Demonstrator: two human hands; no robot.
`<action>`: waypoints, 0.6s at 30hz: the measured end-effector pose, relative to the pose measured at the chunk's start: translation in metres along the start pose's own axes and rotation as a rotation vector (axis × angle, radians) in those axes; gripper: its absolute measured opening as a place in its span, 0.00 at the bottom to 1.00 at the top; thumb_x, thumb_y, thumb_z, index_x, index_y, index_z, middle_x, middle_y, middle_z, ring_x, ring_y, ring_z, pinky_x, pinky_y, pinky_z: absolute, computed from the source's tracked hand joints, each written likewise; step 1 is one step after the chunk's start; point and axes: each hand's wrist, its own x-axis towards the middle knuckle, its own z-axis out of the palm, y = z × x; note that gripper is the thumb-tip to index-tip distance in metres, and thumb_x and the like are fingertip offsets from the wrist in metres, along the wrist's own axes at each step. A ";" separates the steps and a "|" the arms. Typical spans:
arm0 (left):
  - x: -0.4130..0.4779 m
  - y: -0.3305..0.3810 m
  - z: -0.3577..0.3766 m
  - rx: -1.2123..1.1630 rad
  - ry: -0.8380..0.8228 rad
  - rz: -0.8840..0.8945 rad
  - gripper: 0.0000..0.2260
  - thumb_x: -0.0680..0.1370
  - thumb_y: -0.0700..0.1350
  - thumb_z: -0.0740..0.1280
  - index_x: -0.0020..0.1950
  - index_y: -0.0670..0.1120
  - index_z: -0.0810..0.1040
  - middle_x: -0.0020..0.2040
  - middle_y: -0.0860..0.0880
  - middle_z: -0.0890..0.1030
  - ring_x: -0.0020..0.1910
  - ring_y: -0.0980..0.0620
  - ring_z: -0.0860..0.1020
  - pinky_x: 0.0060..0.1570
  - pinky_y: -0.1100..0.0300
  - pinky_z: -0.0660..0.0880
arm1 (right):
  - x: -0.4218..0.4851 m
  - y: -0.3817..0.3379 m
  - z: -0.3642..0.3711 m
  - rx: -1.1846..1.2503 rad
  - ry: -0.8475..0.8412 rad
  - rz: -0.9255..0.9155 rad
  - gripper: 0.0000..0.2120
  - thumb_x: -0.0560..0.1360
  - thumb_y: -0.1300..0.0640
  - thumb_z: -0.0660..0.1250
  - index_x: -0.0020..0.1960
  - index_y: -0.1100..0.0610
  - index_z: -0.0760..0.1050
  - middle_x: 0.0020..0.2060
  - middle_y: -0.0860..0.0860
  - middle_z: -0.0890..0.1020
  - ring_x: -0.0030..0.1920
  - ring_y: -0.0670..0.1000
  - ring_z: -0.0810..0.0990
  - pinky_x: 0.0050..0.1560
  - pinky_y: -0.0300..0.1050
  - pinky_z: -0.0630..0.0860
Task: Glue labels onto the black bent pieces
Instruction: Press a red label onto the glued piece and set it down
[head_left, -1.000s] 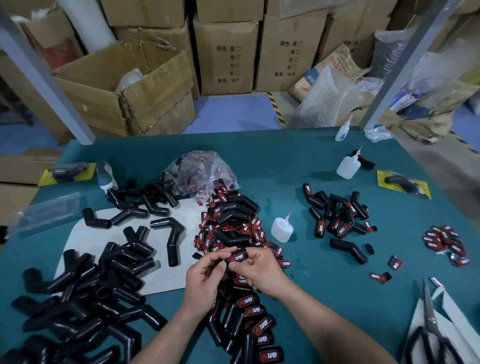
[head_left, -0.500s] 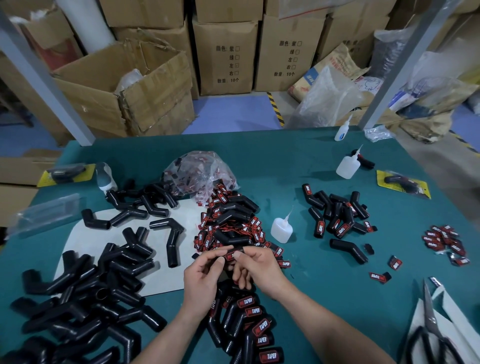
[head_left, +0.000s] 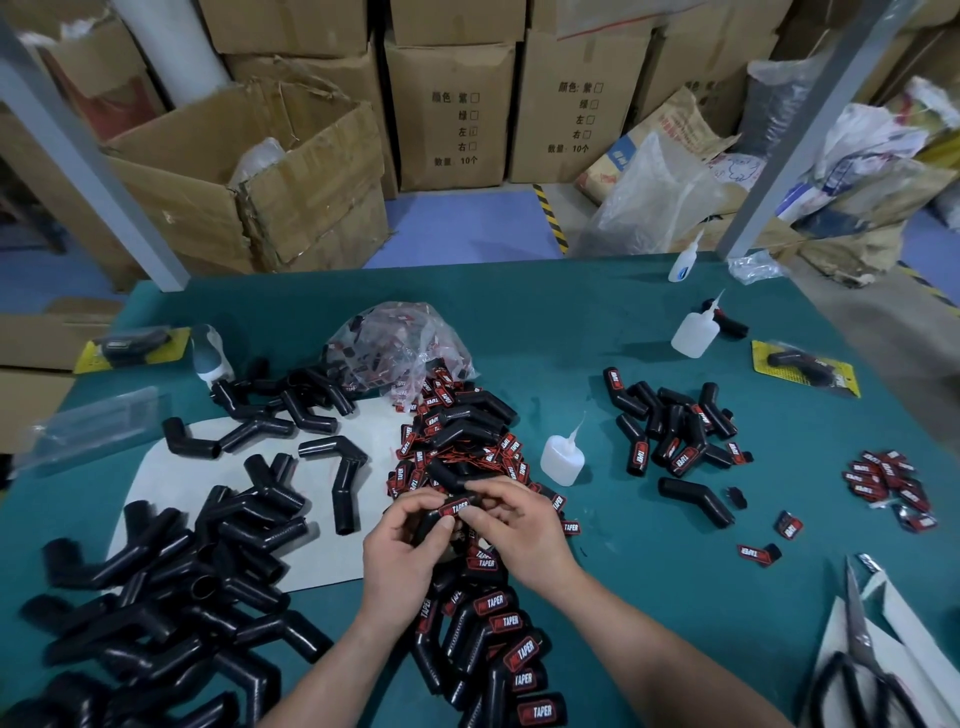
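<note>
Black bent pieces without labels (head_left: 156, 597) lie heaped far left of the middle glue bottle (head_left: 561, 460), partly on a white sheet (head_left: 150, 467) that covers the green table (head_left: 571, 322). Closer to that bottle, on its left and further from the person, a clear plastic bag (head_left: 400, 345) spills into a pile of red labels (head_left: 467, 447).

Just left of the bottle and nearer the person, both hands meet over the pile. The left hand (head_left: 405, 551) has its fingers curled round the black bent piece (head_left: 428, 522), holding it from below. A red label (head_left: 457, 506) reading TAPER sits on the piece's upper face. The right hand (head_left: 519, 525) arches over the same piece and pinches it at the label end, thumb against the label's edge.

Below the hands, nearest the person, lies a heap of labelled pieces (head_left: 498, 639).

Right of the bottle sits a small cluster of labelled pieces (head_left: 675, 431), and beyond it a second glue bottle (head_left: 693, 335). Far right of the middle bottle are loose labels (head_left: 888, 478), and scissors (head_left: 857, 665) lie towards the near right corner.
</note>
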 end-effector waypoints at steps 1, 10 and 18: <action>0.000 0.000 0.000 0.002 0.010 -0.002 0.16 0.75 0.27 0.72 0.49 0.48 0.84 0.53 0.50 0.85 0.55 0.53 0.83 0.59 0.49 0.80 | 0.000 -0.001 -0.001 -0.026 -0.011 -0.013 0.14 0.75 0.57 0.75 0.58 0.45 0.82 0.52 0.45 0.83 0.51 0.47 0.82 0.53 0.42 0.78; -0.003 0.000 0.001 0.055 -0.019 -0.010 0.18 0.74 0.26 0.72 0.50 0.49 0.85 0.55 0.49 0.85 0.57 0.48 0.83 0.63 0.45 0.78 | 0.006 -0.005 -0.012 -0.323 -0.124 -0.412 0.11 0.77 0.62 0.73 0.59 0.61 0.83 0.55 0.53 0.81 0.57 0.49 0.81 0.57 0.48 0.79; -0.006 0.000 -0.002 0.031 -0.053 0.060 0.18 0.75 0.26 0.72 0.49 0.50 0.85 0.54 0.48 0.84 0.57 0.42 0.82 0.59 0.38 0.80 | 0.009 -0.021 -0.019 -0.324 -0.212 -0.382 0.10 0.75 0.61 0.75 0.56 0.59 0.84 0.53 0.51 0.82 0.55 0.48 0.82 0.58 0.45 0.78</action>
